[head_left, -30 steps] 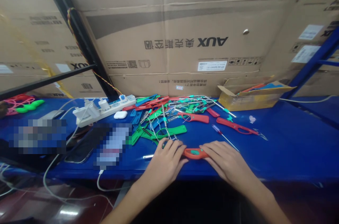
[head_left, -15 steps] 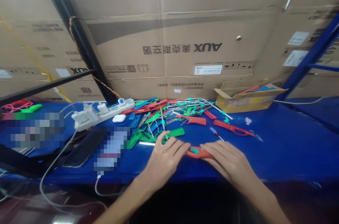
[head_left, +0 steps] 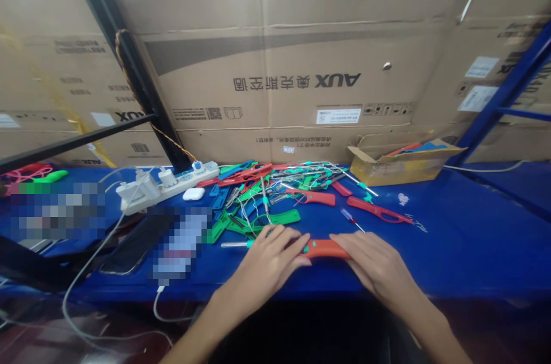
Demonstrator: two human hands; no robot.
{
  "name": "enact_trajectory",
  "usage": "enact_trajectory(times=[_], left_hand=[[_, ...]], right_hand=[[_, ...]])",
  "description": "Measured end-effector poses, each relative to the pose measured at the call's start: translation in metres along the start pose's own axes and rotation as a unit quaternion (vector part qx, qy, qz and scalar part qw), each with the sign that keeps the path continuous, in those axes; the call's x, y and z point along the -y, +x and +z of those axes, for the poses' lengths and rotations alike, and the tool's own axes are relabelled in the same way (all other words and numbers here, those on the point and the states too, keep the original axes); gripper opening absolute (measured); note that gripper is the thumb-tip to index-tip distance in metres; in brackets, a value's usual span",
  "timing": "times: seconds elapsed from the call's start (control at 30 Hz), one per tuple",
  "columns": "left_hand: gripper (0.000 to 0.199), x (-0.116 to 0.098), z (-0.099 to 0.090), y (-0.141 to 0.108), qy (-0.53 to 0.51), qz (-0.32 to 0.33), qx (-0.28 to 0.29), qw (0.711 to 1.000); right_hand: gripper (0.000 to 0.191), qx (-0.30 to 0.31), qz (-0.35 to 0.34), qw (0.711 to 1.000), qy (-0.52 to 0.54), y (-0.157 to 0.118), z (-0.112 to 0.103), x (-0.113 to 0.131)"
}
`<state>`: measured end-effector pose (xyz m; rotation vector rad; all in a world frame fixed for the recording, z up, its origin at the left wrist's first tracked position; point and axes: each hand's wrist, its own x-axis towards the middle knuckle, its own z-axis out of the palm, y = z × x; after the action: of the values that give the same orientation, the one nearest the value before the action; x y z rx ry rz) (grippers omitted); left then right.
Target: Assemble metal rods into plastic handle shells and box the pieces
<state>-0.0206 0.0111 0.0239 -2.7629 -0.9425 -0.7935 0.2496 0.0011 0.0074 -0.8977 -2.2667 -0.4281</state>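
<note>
Between my two hands lies a red long-neck lighter (head_left: 328,248) with teal parts showing, held level just above or on the blue table's front part. My left hand (head_left: 273,255) is closed around its front end, where a silver tube (head_left: 235,244) sticks out to the left. The rear of the handle is gripped by my right hand (head_left: 373,258), whose fingers hide that end. Behind the hands are a small screwdriver (head_left: 352,219) with a clear handle and a red casing piece (head_left: 379,210). Another red casing piece (head_left: 316,197) lies at the pile's edge.
A pile of green, blue and red casings, tubes and wires (head_left: 253,171) spreads behind my hands. An open carton (head_left: 396,171) stands back right. To the left are a power strip (head_left: 185,179), a white earbud case (head_left: 193,194), a dark phone (head_left: 133,246) and cables.
The lighter has turned and shifted slightly; more red handle shows between my hands, and the silver tube sits lower and farther left. My raised left index finger has come down onto it.
</note>
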Motion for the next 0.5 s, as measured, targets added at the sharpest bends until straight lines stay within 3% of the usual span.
enact_trajectory(times=[0.13,0.23,0.3,0.4,0.43,0.5], left_hand=[[0.034,0.004,0.004,-0.003,0.021,0.011,-0.02,0.999],[0.035,0.004,0.001,-0.005,0.038,0.042,-0.036,0.998],[0.032,0.003,-0.002,-0.005,0.041,0.058,-0.039,0.997],[0.026,-0.001,-0.008,-0.004,0.045,0.077,-0.061,0.994],[0.026,-0.002,-0.009,-0.004,0.05,0.082,-0.073,0.993],[0.033,-0.003,-0.009,-0.006,0.058,0.077,-0.111,0.989]], right_hand=[[0.038,0.055,0.081,0.989,0.108,-0.005,0.005,0.003],[0.05,0.13,0.208,0.943,0.226,-0.007,0.005,0.012],[0.053,0.181,0.295,0.878,0.329,-0.005,0.004,0.02],[0.043,0.257,0.375,0.731,0.508,0.003,0.001,0.033],[0.043,0.265,0.385,0.694,0.547,0.006,0.0,0.036],[0.044,0.238,0.394,0.667,0.586,0.013,-0.001,0.042]])
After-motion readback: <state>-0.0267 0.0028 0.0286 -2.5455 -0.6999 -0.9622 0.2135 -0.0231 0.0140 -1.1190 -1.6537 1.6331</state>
